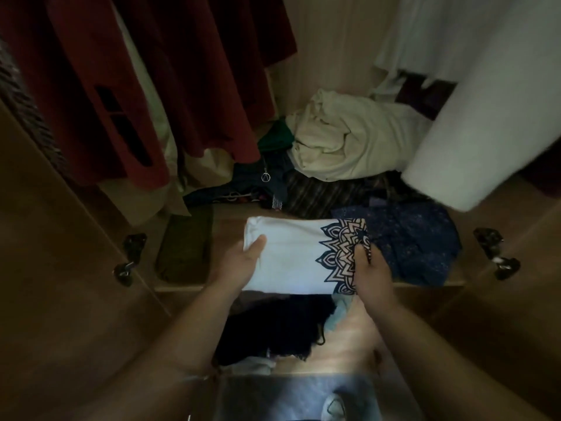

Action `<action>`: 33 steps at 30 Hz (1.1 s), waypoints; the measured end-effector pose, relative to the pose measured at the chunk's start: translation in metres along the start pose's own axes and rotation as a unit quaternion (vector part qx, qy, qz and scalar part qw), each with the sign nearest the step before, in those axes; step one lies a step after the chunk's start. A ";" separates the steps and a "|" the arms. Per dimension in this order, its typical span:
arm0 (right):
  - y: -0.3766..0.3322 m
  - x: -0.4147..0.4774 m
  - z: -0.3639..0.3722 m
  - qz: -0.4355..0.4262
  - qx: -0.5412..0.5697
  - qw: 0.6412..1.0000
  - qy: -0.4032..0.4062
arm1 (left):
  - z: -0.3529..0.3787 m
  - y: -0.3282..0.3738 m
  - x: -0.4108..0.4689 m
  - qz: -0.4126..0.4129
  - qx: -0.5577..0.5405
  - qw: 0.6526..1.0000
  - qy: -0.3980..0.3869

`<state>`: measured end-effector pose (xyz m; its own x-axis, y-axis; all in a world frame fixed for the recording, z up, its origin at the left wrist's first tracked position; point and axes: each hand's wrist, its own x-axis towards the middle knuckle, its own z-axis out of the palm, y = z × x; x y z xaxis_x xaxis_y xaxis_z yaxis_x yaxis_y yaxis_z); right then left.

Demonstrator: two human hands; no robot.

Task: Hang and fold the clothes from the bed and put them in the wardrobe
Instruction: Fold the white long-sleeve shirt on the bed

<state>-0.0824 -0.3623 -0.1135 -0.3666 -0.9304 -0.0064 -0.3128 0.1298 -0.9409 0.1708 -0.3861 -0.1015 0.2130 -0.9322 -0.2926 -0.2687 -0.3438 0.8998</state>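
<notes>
At the near edge of the wardrobe shelf (pixel 230 215), a folded white shirt (pixel 288 259) with a dark mandala print on its right end is held flat between both hands. The left hand (pixel 243 264) pinches the plain end, thumb on top and fingers hidden beneath, while the right hand (pixel 372 270) grips the printed end with its fingers curled over it. A folded olive piece (pixel 185 247) lies just left, a blue speckled cloth (pixel 419 238) just right, a crumpled cream garment (pixel 349 141) farther back, and red clothes (pixel 106 86) hang far left.
</notes>
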 end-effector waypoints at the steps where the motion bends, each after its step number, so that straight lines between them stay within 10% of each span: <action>1: -0.001 0.010 0.004 -0.010 -0.004 1.000 0.003 | 0.000 0.001 0.014 0.007 0.010 1.000 0.003; 12: 0.041 0.086 0.031 -0.039 -0.368 0.926 -0.069 | 0.039 -0.018 0.064 -0.030 0.313 0.947 0.062; 17: 0.024 0.091 0.025 -0.169 -0.331 0.928 -0.008 | 0.037 -0.012 0.063 0.148 0.421 0.873 0.196; 22: 0.010 0.087 0.038 -0.364 -0.368 0.852 -0.076 | 0.060 -0.010 0.053 0.335 0.435 0.829 0.109; 33: 0.039 0.089 0.067 -0.257 -0.491 0.817 -0.158 | 0.076 -0.040 0.079 0.278 0.521 0.807 -0.017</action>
<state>-0.0688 -0.4627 -0.1738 0.2313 -0.9703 0.0708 -0.9635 -0.2385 -0.1218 0.1271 -0.4549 -0.1851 -0.2344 -0.9714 0.0379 -0.9612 0.2375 0.1406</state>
